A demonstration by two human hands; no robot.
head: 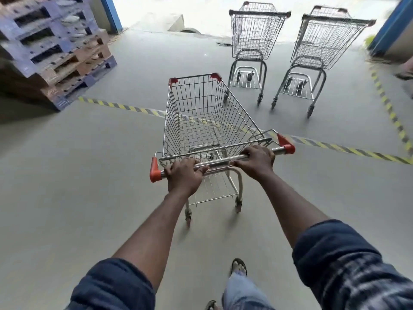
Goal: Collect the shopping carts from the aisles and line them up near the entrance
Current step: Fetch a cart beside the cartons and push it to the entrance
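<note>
An empty wire shopping cart (201, 113) with red corner caps stands right in front of me on the grey floor. My left hand (184, 174) grips the left part of its metal handle bar. My right hand (257, 158) grips the bar further right, near the red end cap. Two more empty carts stand side by side ahead near the bright doorway, the left parked cart (252, 36) and the right parked cart (321, 41), both with their handles toward me. The cart I hold sits to the left of them and closer to me.
A stack of wooden and blue pallets (51, 48) fills the far left. Yellow-black hazard tape (125, 107) crosses the floor under the cart and runs up the right side. Blue door frames (391, 25) flank the entrance. Someone's foot (405, 71) shows at the right edge.
</note>
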